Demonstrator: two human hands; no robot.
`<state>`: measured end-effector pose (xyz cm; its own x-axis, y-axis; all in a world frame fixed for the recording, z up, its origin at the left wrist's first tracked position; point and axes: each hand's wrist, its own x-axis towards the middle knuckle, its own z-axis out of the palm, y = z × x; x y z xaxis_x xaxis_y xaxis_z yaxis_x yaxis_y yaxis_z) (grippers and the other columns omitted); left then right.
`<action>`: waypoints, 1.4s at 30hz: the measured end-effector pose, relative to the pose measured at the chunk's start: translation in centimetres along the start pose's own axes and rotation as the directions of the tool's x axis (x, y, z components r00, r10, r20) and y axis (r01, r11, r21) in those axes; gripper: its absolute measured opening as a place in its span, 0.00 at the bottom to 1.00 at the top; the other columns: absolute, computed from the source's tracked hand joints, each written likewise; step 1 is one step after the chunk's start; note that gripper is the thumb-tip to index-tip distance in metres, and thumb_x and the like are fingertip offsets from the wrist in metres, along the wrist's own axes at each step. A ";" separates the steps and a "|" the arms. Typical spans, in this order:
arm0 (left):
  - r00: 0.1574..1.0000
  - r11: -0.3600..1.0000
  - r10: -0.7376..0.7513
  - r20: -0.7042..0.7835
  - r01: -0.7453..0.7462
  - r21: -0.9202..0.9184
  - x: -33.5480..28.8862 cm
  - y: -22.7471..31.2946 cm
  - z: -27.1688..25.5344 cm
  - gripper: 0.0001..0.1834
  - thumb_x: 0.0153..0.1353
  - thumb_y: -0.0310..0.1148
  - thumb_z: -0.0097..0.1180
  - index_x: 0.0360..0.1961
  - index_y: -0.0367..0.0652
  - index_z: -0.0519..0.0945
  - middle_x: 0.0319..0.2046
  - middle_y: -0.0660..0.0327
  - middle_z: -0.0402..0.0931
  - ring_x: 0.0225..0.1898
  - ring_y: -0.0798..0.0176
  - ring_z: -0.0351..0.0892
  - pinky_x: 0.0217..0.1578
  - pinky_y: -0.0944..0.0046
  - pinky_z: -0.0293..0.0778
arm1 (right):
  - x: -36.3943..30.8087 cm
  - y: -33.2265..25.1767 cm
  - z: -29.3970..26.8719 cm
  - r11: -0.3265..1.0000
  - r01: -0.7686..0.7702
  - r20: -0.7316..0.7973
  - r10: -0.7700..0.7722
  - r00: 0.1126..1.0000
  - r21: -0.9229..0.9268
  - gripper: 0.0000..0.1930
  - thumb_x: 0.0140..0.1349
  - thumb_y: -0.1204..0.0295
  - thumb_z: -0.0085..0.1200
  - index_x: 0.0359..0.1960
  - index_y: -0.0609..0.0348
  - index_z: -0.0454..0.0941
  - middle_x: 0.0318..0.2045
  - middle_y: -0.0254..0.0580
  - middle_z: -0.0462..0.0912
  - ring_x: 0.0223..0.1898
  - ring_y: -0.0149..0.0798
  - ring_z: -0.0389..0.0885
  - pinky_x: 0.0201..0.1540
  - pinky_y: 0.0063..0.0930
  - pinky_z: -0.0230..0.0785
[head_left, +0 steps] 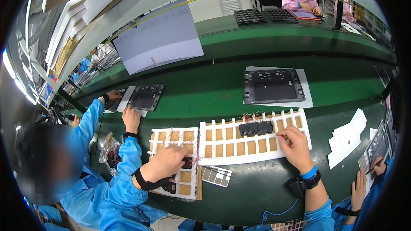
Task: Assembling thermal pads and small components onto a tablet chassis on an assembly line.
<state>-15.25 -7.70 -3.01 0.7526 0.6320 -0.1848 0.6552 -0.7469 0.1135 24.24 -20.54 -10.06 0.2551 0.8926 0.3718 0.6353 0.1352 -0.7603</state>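
My left hand (165, 162) reaches over the left white foam tray (153, 150), its fingers closed at a bundle of thin dark red wires (187, 162). Loose wire ends stick out around the fingertips. My right hand (295, 145) is at the right end of the longer foam tray (239, 160), thumb and forefinger pinched together; anything between them is too small to make out. A black ribbed block (256, 128) lies across that tray's grid, left of my right hand, with small red-tipped wires along its far side.
A black tablet-like housing (274, 86) lies on white paper ahead; another (147, 97) is by the left co-worker's hand (132, 119). A chart card (216, 176) with tweezers is between my hands. White sheets (347, 137) and another person's hand (358, 190) are at right.
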 end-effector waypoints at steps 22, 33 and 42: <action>0.853 0.975 0.002 -0.521 -0.117 -0.189 -3.2 3.2 -4.4 0.09 0.56 0.25 0.68 0.40 0.43 0.88 0.43 0.57 0.84 0.45 0.51 0.82 0.44 0.54 0.79 | 0.0 -0.7 -0.3 1.000 -0.005 -0.115 0.006 0.993 0.003 0.04 0.62 0.80 0.61 0.38 0.63 0.85 0.32 0.41 0.84 0.30 0.34 0.82 0.28 0.26 0.68; 0.624 0.794 0.499 -0.602 -0.607 0.029 5.4 11.8 -6.8 0.21 0.43 0.22 0.71 0.43 0.49 0.91 0.32 0.64 0.80 0.32 0.61 0.79 0.30 0.62 0.77 | -1.6 -12.1 0.0 0.771 -0.250 0.317 0.066 0.946 0.586 0.16 0.73 0.71 0.59 0.57 0.68 0.77 0.43 0.44 0.88 0.38 0.31 0.86 0.40 0.24 0.78; 0.975 -0.014 0.217 0.049 0.053 -0.998 12.5 14.2 -1.9 0.13 0.76 0.30 0.55 0.55 0.33 0.77 0.48 0.57 0.82 0.50 0.66 0.84 0.55 0.65 0.81 | -1.6 -5.6 -0.1 0.852 -0.167 0.001 0.191 0.982 0.497 0.15 0.69 0.76 0.63 0.55 0.68 0.78 0.31 0.38 0.87 0.30 0.26 0.83 0.33 0.21 0.76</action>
<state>3.57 -9.99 -1.89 0.8726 0.4442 -0.2033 0.0971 0.2502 0.9633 20.34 -22.72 -6.36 0.3711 0.9024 0.2188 0.1366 0.1800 -0.9741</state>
